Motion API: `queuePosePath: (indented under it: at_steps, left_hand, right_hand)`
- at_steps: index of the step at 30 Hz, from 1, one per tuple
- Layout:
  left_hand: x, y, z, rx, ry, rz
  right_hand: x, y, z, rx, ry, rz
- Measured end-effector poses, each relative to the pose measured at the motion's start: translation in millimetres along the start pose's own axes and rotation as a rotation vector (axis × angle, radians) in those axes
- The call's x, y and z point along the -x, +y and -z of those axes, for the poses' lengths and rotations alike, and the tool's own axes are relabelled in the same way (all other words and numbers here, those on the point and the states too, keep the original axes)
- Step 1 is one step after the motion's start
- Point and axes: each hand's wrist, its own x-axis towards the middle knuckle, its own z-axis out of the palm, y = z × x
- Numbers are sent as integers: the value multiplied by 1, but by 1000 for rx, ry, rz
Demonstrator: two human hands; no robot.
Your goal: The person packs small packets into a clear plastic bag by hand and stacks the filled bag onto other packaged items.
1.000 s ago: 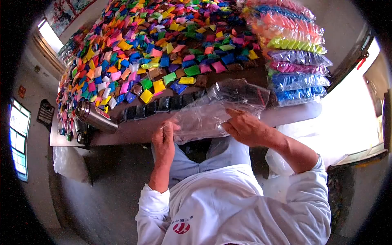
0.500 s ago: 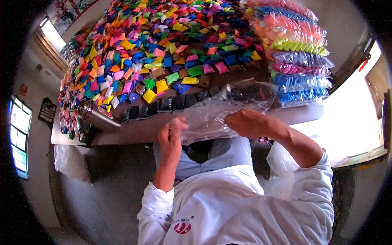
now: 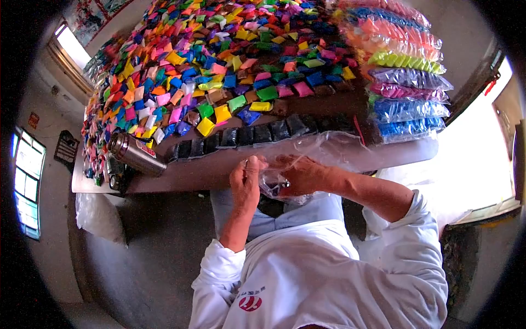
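Observation:
A clear plastic bag (image 3: 334,143) trails rightward along the table's front edge, with crumpled film bunched between my hands. My left hand (image 3: 246,180) is closed on the film at its left end, thumb up. Close beside it, my right hand (image 3: 300,175) is curled into the film; its fingertips are partly hidden by the plastic. Just beyond my hands lies a row of black packets (image 3: 229,137), side by side along the front of the table. The bag's far right part lies near the right end of this row.
Many small coloured packets (image 3: 219,112) cover the table (image 3: 203,172). At the right stand stacked clear bags of coloured packets (image 3: 411,109). A steel flask (image 3: 139,156) leans at the front left, beside a small dark object (image 3: 114,180). A whitish plastic sack (image 3: 99,218) hangs below.
My right hand has moved left, close to my left hand, and the spread bag is now bunched between them. My left hand has shifted slightly right. More black packets show uncovered.

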Motion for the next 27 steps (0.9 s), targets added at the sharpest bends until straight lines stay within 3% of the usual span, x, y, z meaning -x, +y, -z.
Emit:
queuePosePath:
  at_steps: [1,2,4,7,9,12,19,21,25,27]
  left_hand:
    - [0,-2,1,1,-2,-1]
    - [0,-4,3,-9,28,45]
    - [-1,-9,6,-19,59,93]
    - [-4,-13,10,30,65,57]
    - [-4,-12,11,96,54,106]
    - [-2,-8,15,26,31,136]
    - [-2,-8,15,68,89,203]
    - [-3,-8,13,80,120,204]
    - [-7,-23,19,55,121,136]
    - [-8,-23,22,55,81,149]
  right_hand:
    - [-3,-4,5,-2,13,11]
    - [-7,-8,11,-16,-174,-178]
    - [-13,-14,24,-30,-363,-366]
    - [-16,-10,24,-29,-411,-403]
    - [-8,6,3,139,-425,-230]
    - [-3,14,-8,140,-279,-214]
    - [-17,2,13,121,-430,-334]
    - [-20,9,-6,34,-204,-174]
    - [-30,5,-22,67,-265,-161]
    - [-29,-8,-19,307,-124,-34]
